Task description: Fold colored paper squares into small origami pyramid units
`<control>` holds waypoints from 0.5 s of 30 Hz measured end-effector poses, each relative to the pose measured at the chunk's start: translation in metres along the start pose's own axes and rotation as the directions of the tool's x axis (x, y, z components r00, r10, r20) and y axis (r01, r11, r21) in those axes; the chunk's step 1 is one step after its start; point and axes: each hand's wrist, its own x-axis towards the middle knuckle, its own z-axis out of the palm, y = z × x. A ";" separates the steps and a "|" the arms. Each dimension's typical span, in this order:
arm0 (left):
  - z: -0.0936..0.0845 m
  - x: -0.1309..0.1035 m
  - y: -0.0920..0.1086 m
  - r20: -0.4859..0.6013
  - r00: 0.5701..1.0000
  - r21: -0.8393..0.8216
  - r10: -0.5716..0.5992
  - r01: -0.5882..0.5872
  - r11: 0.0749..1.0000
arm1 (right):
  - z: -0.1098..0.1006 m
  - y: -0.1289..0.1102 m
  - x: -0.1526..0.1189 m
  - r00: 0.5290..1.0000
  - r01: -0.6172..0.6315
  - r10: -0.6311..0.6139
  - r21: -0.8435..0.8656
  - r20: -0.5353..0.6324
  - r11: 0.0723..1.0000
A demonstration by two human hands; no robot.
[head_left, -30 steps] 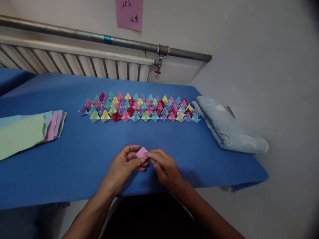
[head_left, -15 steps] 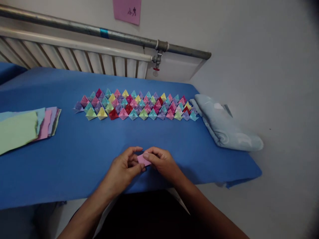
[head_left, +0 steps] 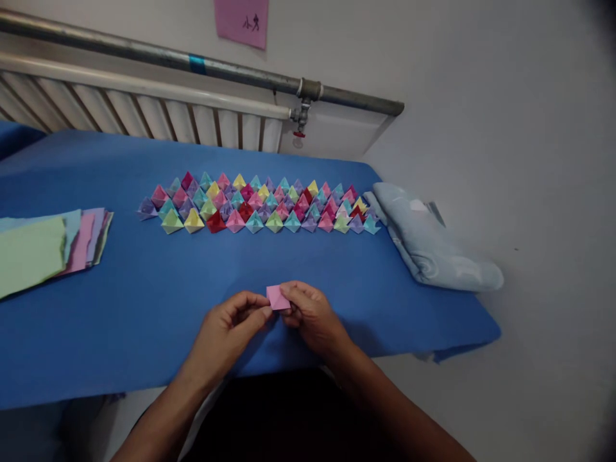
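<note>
Fingers of the right hand (head_left: 315, 321) pinch a pink square (head_left: 277, 298) by its right side, thumb on top, leaving the upper and lower edges showing. At its lower left corner sit the thumb and forefinger of the left hand (head_left: 226, 324), close together; from where I stand I cannot tell whether they nip the paper or merely touch it. The square is between the two hands, over the blue cloth (head_left: 144, 295), and faint creases cross its face.

Ahead of the fingers a broad strip of cloth gives them room, reaching to the front row of folded papers (head_left: 255, 222), packed close in many colours. Well to their left is a stack of sheets (head_left: 29, 250), its uneven edges turned towards them. Beyond them on the right lies a folded blanket (head_left: 423, 237), along the cloth's right edge. The near edge runs under the forearms, closer to the body than the fingertips. Farthest off, past the rows, are a radiator (head_left: 144, 87) and a pipe (head_left: 144, 52)
</note>
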 end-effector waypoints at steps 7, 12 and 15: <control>0.004 0.004 -0.005 -0.079 0.989 -0.122 -0.127 0.117 0.986 | 0.006 0.000 -0.008 0.997 0.030 -0.043 -0.207 -0.056 0.978; 0.004 0.005 -0.003 -0.121 0.975 -0.224 -0.188 0.158 0.962 | 0.000 -0.003 -0.016 0.997 0.070 -0.068 -0.406 0.021 0.911; 0.005 0.005 -0.002 -0.093 0.974 -0.277 -0.208 0.175 0.945 | -0.002 -0.004 -0.019 0.994 0.111 -0.093 -0.433 0.062 0.895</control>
